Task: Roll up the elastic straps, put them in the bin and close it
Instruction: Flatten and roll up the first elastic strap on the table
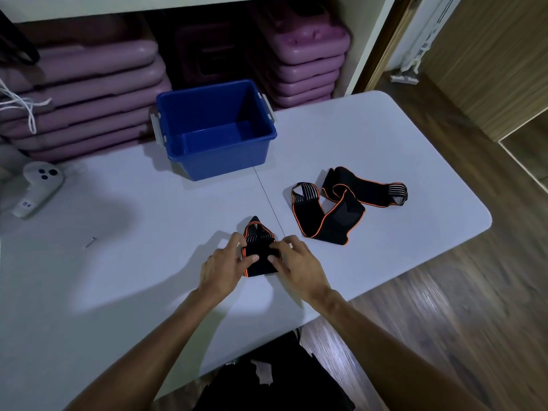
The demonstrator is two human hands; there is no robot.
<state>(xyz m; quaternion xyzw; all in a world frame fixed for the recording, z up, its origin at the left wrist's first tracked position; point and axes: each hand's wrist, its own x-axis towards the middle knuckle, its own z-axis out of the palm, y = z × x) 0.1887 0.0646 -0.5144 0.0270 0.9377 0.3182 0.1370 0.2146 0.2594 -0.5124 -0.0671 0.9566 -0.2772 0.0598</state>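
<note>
Between both hands, left hand (224,264) and right hand (296,262), pinched rolled strap (260,256).

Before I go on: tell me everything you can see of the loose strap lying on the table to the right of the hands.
The loose strap is a long, flat band of black stretchy-looking fabric edged in orange. Each end carries a grey-striped patch. It lies unrolled and limp on the white table, bent and crossing over itself, right of the blue bin and apart from it. Neither hand touches it.
</note>
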